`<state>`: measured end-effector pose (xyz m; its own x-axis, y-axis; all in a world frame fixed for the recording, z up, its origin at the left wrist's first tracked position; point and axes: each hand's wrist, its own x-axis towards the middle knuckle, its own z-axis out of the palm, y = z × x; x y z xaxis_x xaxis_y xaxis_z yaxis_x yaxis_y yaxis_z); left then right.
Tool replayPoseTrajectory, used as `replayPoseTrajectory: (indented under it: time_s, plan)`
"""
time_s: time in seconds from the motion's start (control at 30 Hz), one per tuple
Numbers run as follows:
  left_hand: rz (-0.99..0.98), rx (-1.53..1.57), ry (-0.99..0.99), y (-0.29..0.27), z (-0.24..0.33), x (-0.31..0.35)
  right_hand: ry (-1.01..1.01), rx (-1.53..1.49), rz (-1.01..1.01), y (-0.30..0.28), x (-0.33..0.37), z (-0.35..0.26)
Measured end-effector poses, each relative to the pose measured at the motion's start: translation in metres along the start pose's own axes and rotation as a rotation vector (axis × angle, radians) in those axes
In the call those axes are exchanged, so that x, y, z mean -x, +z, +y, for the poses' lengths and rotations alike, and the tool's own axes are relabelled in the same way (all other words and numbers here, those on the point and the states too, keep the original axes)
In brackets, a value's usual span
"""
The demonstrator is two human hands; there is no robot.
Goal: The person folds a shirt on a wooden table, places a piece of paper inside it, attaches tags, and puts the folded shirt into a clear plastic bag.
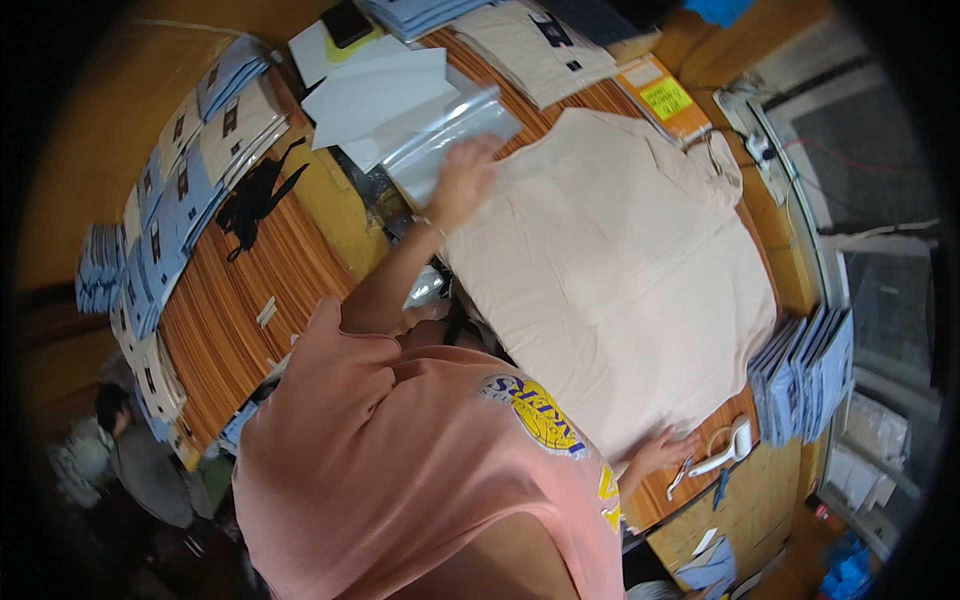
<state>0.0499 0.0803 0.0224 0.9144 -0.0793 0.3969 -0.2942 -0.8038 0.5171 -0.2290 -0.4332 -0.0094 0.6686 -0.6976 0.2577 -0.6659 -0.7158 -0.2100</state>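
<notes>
A cream garment (610,270) lies spread over the wood-grain table in front of me, slightly creased. Its bunched end (715,170) is at the far right. My left hand (465,182) is at the garment's left edge, beside clear plastic bags (425,150); motion smears its fingers, so their grip is unclear. At the garment's near edge, my right hand (662,452) rests low with its fingers stretched out, holding nothing. Close to that hand are a white-handled roller (728,447) and a small pair of snips (680,478).
Folded blue and cream garments in clear bags (165,225) line the left side. More bagged cream garments (535,50) sit at the back. A blue stack (802,375) stands at right. White sheets (380,95), a dark phone (346,24) and black straps (258,200) lie about.
</notes>
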Motion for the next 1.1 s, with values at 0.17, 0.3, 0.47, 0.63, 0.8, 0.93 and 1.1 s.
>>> replayPoseTrajectory:
  time_s: [0.17,0.3,0.47,0.63,0.8,0.93,1.1]
  plan:
    - [0.141,-0.556,-0.294,-0.098,-0.133,-0.010,-0.167,-0.300,0.082,-0.032,-0.034,-0.021]
    - [-0.303,-0.427,-0.338,-0.118,-0.197,0.014,-0.016,-0.656,-0.101,-0.032,-0.044,-0.050]
    - [-0.147,-0.570,-0.284,-0.138,-0.171,0.036,-0.211,-0.736,-0.400,-0.030,-0.058,-0.124]
    - [0.759,-0.376,-0.316,-0.191,-0.110,0.065,-0.369,-0.921,-0.727,-0.036,-0.038,-0.208]
    - [1.119,0.593,-0.344,-0.177,0.013,0.074,-0.469,-1.083,-1.196,-0.072,0.034,-0.323]
    - [0.766,1.170,-0.331,-0.116,0.073,0.064,0.007,-1.477,-1.503,-0.062,0.052,-0.371]
    - [0.416,1.298,-0.346,-0.055,0.121,0.068,0.090,-1.760,-1.517,-0.052,0.013,-0.343]
